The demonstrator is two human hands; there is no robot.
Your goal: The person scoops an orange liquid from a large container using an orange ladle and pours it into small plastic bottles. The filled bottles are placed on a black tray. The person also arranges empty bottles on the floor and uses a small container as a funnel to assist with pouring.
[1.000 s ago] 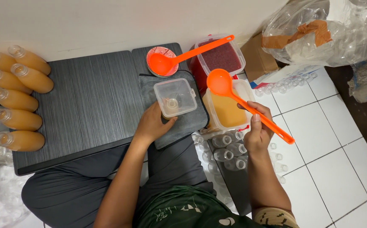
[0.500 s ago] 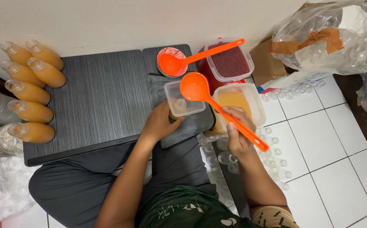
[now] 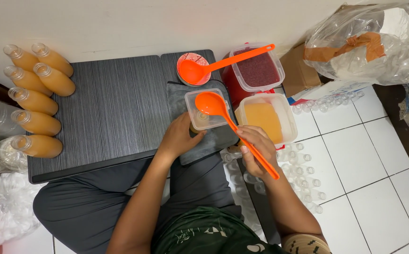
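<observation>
The right hand (image 3: 257,143) grips the long orange plastic ladle (image 3: 235,127), its bowl over a small clear square plastic tub (image 3: 205,109). The left hand (image 3: 181,136) wraps a bottle beneath the tub, at the dark ribbed mat's (image 3: 115,108) right edge. Tipping slowly, with the bowl centred, should avoid spills.

The orange ladle (image 3: 235,129) was gripped by its long handle in the right hand (image 3: 256,146), slanting down toward the lower right, its round bowl poised over the small clear square container (image 3: 206,110). That container sat on a dark grey cloth, steadied at its near side by the left hand (image 3: 180,138). It was open-topped, with something dark visible beneath it through the plastic.
</observation>
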